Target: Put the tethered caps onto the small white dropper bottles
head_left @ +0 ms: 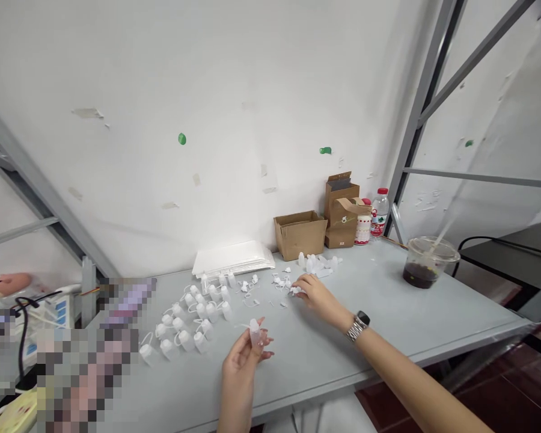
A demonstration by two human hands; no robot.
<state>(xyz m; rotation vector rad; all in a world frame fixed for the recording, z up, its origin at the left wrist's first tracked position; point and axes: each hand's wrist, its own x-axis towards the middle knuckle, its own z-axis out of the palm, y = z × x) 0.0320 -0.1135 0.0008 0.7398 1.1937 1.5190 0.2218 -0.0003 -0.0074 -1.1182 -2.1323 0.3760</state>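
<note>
The left hand (pixel 247 349) pinches a small bottle (pixel 255 337) between thumb and fingers; whether its cap is on is not clear to me. At two o'clock from this hand, the right hand (pixel 314 294) bends its fingers down to a small white part (pixel 296 290); if they already pinch it, I cannot tell. Towards ten o'clock stand the bottles with looped caps (pixel 184 340), in loose rows, and these seem to be the finished portion. Between twelve and one o'clock lie loose white parts (pixel 279 281), and between one and two more bottles (pixel 313 263) lie in a heap, apparently waiting. So, I judge, much is done and a smaller amount remains. Farther, at one o'clock, is the cardboard box (pixel 301 239).
</note>
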